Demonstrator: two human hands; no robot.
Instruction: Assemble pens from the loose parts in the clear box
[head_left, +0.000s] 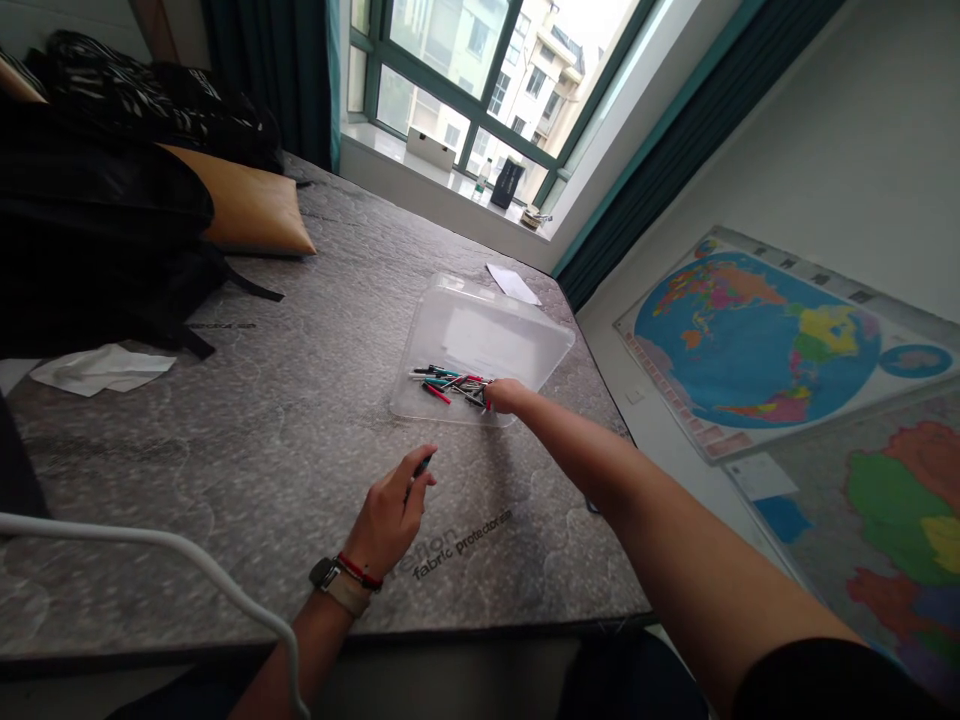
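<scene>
A shallow clear plastic box [547,362] lies on the mattress surface in front of me. Loose pens [444,373] in black, red, teal and white are heaped at its near side. My right hand [504,396] reaches over the near edge into the right end of the heap. Its fingers point down and away, so whether they grip a pen is hidden. Closer to me, my left hand [394,505] is raised above the mattress with a dark pen [421,466] pinched between thumb and fingers. A watch and a red cord circle that wrist.
Black bags [97,220] and a tan cushion [244,205] lie at the left, near crumpled white paper [105,370]. A white cable [187,550] crosses the lower left. Behind the box is a white sheet [513,284]; beyond stands a windowsill. Maps [757,330] hang at right.
</scene>
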